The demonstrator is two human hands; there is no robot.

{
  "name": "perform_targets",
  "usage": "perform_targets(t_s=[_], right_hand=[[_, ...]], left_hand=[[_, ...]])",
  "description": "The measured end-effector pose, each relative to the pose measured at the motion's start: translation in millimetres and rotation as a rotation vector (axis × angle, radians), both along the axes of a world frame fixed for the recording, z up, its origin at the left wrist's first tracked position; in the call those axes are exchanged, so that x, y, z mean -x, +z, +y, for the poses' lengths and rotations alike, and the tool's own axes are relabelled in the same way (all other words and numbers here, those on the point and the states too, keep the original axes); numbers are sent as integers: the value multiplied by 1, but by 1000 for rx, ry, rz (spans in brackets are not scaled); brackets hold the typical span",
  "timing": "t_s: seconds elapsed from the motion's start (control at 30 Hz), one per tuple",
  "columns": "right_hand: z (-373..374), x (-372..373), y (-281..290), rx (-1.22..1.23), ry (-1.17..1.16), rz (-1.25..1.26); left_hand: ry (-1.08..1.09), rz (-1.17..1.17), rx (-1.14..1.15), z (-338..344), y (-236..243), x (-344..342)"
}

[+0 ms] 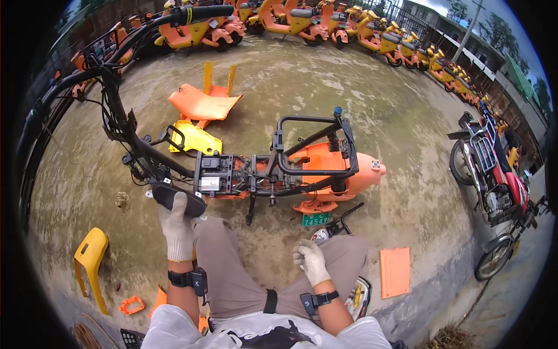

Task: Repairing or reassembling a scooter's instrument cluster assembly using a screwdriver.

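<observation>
My left hand (176, 228), in a white knit glove, grips a black oblong panel (165, 195) with rounded ends and small pale tabs along its edge. The panel is beside the lower front of a stripped scooter frame (232, 168), whose black tubes, wiring and silver box lie exposed. Orange bodywork (331, 166) is still on the frame's rear end. Also gloved, my right hand (311, 260) rests on my right thigh with its fingers curled. Whether those fingers hold a small thing cannot be made out.
Beyond the frame lie an orange body panel (203, 104) and a yellow panel (197, 138). A yellow curved cover (92, 256) is at left, a flat orange panel (395, 272) at right. A red motorcycle (494, 168) stands farther right; rows of scooters (299, 23) line the back.
</observation>
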State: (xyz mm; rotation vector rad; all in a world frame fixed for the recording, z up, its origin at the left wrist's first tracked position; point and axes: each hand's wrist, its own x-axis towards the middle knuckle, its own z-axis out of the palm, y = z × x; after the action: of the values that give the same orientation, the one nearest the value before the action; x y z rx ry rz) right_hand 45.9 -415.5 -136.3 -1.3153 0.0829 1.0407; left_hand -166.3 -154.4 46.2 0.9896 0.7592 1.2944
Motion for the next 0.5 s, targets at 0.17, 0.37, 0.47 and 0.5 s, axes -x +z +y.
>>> perform_targets(t_s=[0.17,0.37,0.47,0.5], right_hand=[[0,1,1,2,21,-32],[3,3,0,50,62,-106],[6,3,-5,61,47,-99],[7,3,-6,73,71,-103]], left_hand=[[56,-208,157,6,-1,4],[-49,74,-50,16,-26,14],[-129,-10,-107,22,-41,19],[-100,22,-86,23,-44,20]])
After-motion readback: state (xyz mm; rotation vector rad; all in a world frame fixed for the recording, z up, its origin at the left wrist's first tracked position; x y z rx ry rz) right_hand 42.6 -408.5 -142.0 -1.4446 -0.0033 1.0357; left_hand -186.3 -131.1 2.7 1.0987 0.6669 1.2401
